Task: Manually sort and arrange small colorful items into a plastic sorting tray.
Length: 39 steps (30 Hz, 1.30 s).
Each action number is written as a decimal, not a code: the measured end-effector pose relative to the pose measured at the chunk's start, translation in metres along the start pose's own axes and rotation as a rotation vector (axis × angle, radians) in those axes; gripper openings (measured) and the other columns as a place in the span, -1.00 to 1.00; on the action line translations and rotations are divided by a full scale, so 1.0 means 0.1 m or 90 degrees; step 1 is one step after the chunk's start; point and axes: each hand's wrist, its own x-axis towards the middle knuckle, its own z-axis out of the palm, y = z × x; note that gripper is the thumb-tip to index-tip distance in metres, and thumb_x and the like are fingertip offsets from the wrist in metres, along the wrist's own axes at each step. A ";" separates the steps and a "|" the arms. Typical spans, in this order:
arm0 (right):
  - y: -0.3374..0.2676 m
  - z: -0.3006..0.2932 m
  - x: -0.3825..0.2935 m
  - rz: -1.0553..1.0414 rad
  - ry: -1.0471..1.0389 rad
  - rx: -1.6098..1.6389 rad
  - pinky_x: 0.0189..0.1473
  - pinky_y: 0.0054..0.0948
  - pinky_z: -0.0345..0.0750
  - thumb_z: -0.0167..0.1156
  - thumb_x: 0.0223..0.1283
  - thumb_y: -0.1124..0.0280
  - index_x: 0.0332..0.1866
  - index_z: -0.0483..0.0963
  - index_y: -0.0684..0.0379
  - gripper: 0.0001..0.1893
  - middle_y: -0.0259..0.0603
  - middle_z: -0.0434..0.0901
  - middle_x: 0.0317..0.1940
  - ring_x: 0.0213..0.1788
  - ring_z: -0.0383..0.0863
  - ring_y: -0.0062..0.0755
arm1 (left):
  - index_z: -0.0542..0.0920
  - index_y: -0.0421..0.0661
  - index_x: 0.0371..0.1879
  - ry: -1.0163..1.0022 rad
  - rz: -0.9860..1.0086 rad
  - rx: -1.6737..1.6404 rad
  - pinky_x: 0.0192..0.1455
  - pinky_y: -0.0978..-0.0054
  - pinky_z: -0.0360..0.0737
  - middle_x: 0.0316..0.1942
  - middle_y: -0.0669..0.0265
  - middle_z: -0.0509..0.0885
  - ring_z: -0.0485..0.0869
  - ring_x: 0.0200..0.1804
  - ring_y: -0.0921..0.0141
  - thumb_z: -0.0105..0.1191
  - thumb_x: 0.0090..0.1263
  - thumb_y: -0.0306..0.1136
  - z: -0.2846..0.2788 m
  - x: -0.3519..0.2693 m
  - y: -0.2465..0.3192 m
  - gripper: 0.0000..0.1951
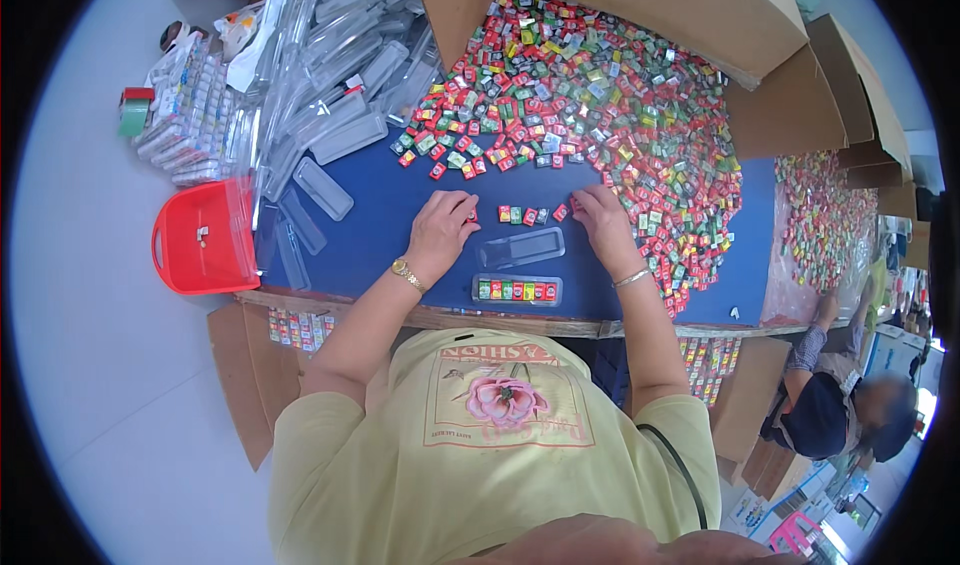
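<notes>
My left hand (pixel 444 229) has its thumb and fingertips closed on a small red block, near the middle of the blue table surface (pixel 382 242). A similar red block lies at the fingertips of my right hand (pixel 601 224); whether it is gripped is hard to tell. Between my hands runs a loose row of small coloured blocks (pixel 529 216), red, green and grey. Just below it lies an empty clear plastic tray (pixel 522 248). Nearer the table edge, another clear tray holds a tight row of coloured blocks (pixel 517 291).
A large heap of small blocks (pixel 600 100) spreads behind and right, against cardboard boxes (pixel 660 10). Clear plastic trays (pixel 352 62) pile up at back left, above a red bin (pixel 199 246). A co-worker (pixel 825 407) is at the far right beside another heap.
</notes>
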 end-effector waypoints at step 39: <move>-0.26 0.04 0.14 0.042 -0.098 0.042 -0.01 -0.17 0.65 0.42 0.15 0.56 0.06 0.65 0.23 -0.66 -0.06 0.65 -0.05 -0.08 0.70 0.04 | 0.78 -0.12 -0.09 0.062 -0.280 -0.109 -0.23 0.36 0.70 -0.20 0.25 0.68 0.71 -0.37 0.34 0.40 0.35 -0.38 0.14 -0.23 0.08 -0.79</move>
